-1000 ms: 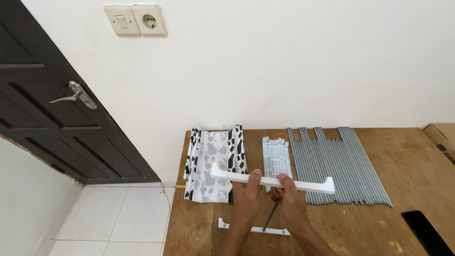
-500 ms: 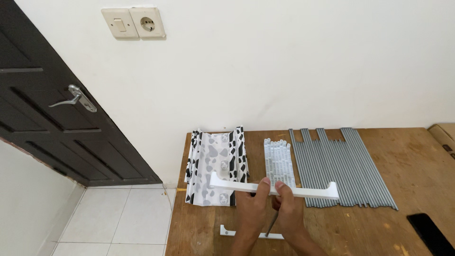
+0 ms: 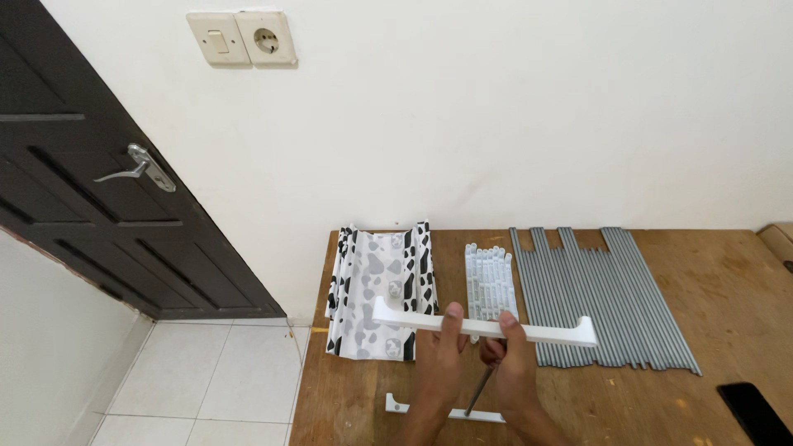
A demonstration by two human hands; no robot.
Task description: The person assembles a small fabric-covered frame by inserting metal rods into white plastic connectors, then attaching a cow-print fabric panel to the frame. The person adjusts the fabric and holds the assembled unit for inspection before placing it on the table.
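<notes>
A long white plastic bar [image 3: 553, 333] with upturned ends is held level above the wooden table [image 3: 727, 289]. My left hand [image 3: 442, 359] grips it near the middle from below. My right hand [image 3: 512, 363] grips it just to the right and also holds a thin dark rod [image 3: 479, 388] that points down towards the table. Under my hands a second white bar [image 3: 401, 405] lies flat near the table's front edge.
A folded black-and-white spotted cloth [image 3: 380, 285] lies at the table's left end. Beside it sits a bundle of short white tubes [image 3: 489, 277], then a row of several long grey rods [image 3: 603, 289]. A black phone [image 3: 756, 409] lies at the front right. A dark door [image 3: 99, 198] stands left.
My hands and the white bar have stayed almost in place on the table; the head camera has tilted slightly, so the scene has shifted a little in view.
</notes>
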